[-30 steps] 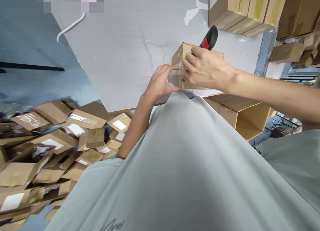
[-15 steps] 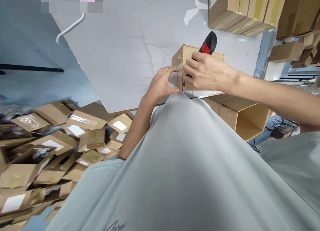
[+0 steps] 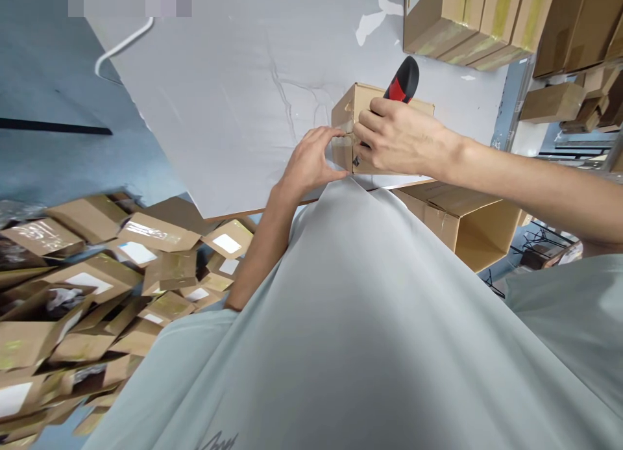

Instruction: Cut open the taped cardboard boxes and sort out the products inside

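Observation:
A small cardboard box (image 3: 389,164) lies near the front edge of the white table (image 3: 219,99), clear tape across its left end. My left hand (image 3: 316,156) steadies that end, fingertips on the taped face and thumb low near the front corner. In my right hand (image 3: 389,135) is a utility knife (image 3: 403,83) with a thick black-and-red handle, its butt sticking up past my knuckles. A bit of its dark lower end shows by the box's left edge; I cannot see a blade clearly. My fingers hide much of the box's top.
Several taped boxes (image 3: 479,28) stand together at the table's far right. An open carton (image 3: 438,219) is below the front edge, right of my body. Opened boxes (image 3: 165,268) cover the floor to the left. A white cable (image 3: 124,44) hangs over the table's left edge.
The view has shifted slightly, so everything sits a little further left. Both hands, the knife and the box keep nearly the same places relative to each other.

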`<state>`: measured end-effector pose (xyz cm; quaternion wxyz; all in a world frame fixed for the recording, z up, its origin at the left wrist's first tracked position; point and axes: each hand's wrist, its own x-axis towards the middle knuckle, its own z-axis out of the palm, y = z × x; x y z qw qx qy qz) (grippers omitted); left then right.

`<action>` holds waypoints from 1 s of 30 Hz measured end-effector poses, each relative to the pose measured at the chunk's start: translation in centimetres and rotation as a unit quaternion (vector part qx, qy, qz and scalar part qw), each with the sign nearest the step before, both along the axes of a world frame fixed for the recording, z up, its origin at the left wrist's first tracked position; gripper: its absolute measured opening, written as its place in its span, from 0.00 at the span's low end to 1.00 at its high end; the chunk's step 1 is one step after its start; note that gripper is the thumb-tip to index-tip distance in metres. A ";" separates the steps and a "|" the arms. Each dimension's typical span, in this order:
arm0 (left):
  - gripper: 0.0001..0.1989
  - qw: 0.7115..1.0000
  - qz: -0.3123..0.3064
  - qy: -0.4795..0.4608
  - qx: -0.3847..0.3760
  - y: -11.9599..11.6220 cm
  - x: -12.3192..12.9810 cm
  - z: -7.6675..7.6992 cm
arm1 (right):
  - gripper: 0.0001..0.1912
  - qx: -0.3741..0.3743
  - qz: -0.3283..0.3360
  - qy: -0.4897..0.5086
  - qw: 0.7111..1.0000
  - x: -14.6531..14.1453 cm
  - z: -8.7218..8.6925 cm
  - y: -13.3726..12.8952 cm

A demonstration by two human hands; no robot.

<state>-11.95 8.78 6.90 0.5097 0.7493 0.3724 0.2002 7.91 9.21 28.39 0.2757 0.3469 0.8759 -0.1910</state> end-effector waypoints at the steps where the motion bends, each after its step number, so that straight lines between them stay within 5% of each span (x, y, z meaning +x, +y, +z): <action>1: 0.34 1.000 -0.001 -0.002 0.000 0.0 0.0 0.0 | 0.32 0.002 0.010 -0.008 1.000 -0.2 0.1 0.0; 6: 0.37 1.000 0.003 0.007 0.007 0.0 0.0 -0.2 | 0.40 0.011 -0.001 0.010 1.000 -0.7 0.1 0.0; 13: 0.39 1.000 -0.005 0.008 0.011 0.0 -0.1 0.3 | 0.55 0.124 0.023 -0.013 0.992 1.2 0.6 2.6; 18: 0.41 1.000 0.000 0.013 0.008 0.0 0.0 0.5 | 0.47 0.072 -0.038 0.073 0.994 1.5 0.3 1.6; 23: 0.38 1.000 0.000 0.011 0.010 0.0 0.1 0.4 | 0.55 0.028 -0.114 0.144 0.983 1.7 -1.4 0.5; 27: 0.37 1.000 -0.004 0.009 0.014 0.0 0.0 0.2 | 0.43 0.017 -0.115 0.123 0.986 2.1 -1.6 0.7; 30: 0.37 1.000 -0.005 0.009 0.017 0.0 -0.1 0.3 | 0.45 0.021 -0.108 0.129 0.986 2.3 -1.7 0.9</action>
